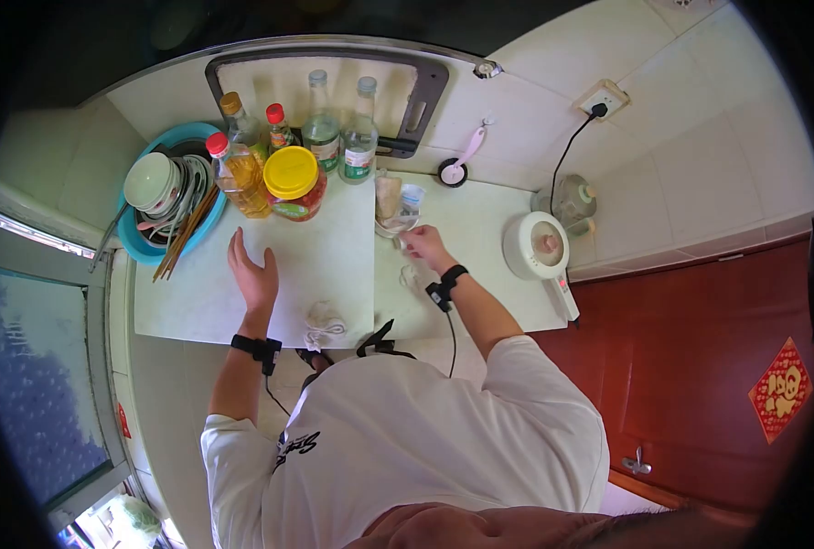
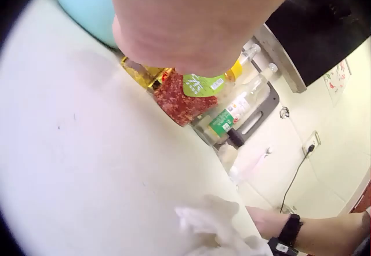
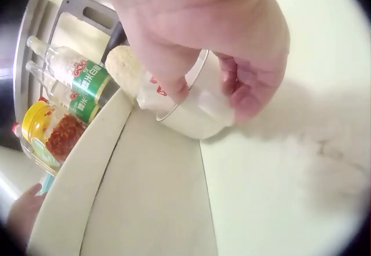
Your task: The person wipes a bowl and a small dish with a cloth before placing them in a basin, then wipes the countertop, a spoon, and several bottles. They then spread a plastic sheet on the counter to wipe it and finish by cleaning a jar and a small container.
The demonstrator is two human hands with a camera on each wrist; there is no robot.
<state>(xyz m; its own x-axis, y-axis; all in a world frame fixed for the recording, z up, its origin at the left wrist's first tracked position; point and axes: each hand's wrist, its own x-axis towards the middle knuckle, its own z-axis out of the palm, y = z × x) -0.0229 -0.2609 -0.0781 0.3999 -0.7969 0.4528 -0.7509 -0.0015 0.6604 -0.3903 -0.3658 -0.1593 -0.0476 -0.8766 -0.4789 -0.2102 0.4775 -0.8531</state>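
Note:
My right hand (image 1: 427, 247) pinches the rim of a white cup (image 3: 194, 117) on the right-hand counter, thumb over its inside edge and fingers curled at its outer side. A beige, rough-looking piece (image 3: 124, 68) and a white packet with red print (image 3: 155, 98) show at the cup's far side. My left hand (image 1: 253, 276) is held over the left-hand worktop, fingers extended and holding nothing. Ahead of it stand a jar with a yellow lid (image 1: 295, 188) and an oil bottle with a red cap (image 1: 240, 179). In the left wrist view, that hand's fingers are hidden.
At the left, a blue basin (image 1: 131, 240) holds bowls and chopsticks. Glass bottles (image 1: 359, 137) stand at the back. A crumpled white cloth (image 1: 325, 322) lies near the front edge. To the right are a white electric cooker (image 1: 526, 249) and a power strip (image 1: 564, 297).

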